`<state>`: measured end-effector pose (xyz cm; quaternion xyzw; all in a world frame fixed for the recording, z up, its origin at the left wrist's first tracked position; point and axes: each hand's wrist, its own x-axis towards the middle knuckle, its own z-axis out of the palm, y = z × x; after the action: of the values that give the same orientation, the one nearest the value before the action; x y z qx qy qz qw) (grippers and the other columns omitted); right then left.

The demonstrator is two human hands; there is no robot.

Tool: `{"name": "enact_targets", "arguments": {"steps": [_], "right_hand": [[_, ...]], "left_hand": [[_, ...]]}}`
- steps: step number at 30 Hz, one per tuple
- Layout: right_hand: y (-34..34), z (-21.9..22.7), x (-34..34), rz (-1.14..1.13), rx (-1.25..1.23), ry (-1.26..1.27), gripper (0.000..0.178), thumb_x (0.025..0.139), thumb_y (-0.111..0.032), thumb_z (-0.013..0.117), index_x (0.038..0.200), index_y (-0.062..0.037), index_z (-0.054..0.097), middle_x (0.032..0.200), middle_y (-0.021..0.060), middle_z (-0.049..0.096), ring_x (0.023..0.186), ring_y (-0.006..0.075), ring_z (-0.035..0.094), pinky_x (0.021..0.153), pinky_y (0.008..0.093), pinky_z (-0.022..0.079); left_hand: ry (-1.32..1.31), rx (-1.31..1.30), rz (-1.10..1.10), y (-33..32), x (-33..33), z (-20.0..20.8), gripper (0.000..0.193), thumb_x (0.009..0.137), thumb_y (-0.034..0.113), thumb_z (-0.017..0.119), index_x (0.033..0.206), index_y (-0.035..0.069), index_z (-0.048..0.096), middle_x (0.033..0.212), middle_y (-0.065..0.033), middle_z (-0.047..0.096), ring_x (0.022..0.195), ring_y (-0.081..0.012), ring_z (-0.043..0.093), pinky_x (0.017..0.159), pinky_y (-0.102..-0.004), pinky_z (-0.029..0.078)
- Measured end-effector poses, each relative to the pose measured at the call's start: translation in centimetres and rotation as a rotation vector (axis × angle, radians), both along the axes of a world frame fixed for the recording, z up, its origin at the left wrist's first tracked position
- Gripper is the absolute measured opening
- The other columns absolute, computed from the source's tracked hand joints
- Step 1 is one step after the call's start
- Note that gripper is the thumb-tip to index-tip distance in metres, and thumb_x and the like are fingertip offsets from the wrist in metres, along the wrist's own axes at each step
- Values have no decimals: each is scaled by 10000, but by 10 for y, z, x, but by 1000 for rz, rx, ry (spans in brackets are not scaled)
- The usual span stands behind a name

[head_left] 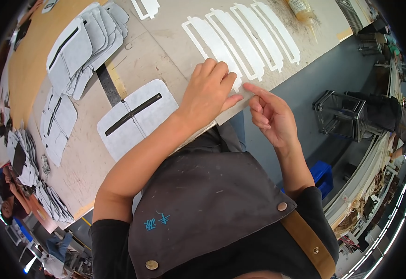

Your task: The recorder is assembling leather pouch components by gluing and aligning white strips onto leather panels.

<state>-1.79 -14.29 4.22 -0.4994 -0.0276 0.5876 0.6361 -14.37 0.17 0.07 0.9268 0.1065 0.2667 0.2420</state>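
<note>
My left hand [207, 90] rests on the near end of a white slotted cutout [219, 52], the leftmost of several lying in a row. Its fingers are bent down onto the table and the thumb stands apart; its fingertips are partly hidden. Just past the table edge, my right hand [273, 115] is raised with the index finger stretched toward that cutout's end and the other fingers curled. Nothing shows in it. Left of my left forearm lies a white rounded panel [140, 109] with a black strip across it and thin cords at the middle.
Stacked white panels [93, 39] with black strips lie at the far left, more piles [21, 158] nearer. A bottle of yellowish liquid [300, 10] lies at the far edge. Right of the table [158, 56] stand a metal-framed stool [340, 114] and a blue bin [321, 176].
</note>
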Motion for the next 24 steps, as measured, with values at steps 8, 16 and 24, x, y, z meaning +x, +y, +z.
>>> {"name": "enact_targets", "arguments": {"steps": [8,16,24], "right_hand": [[7,-13,5,-27,136,370,382,971,-135,399,1266,89,493,774,34,496,531,79,369,441,192,281],[9,-4,1,42,4,-38,372,966,-146,421,1257,69,509,740,21,514,522,77,399,444,202,290],[20,4,-16,75,-46,-550,287,952,-96,503,1199,24,588,694,-10,521,545,45,416,473,192,306]], "left_hand": [[-27,26,17,-2,2,-1,423,635,216,798,979,32,634,902,-54,526,891,-241,483,736,-361,381],[-65,-12,114,-3,15,0,227,642,95,758,819,46,624,813,-50,496,803,-243,464,706,-355,375],[-332,-308,342,27,-15,28,143,662,-12,688,749,72,610,840,-56,493,837,-220,465,740,-328,403]]}}
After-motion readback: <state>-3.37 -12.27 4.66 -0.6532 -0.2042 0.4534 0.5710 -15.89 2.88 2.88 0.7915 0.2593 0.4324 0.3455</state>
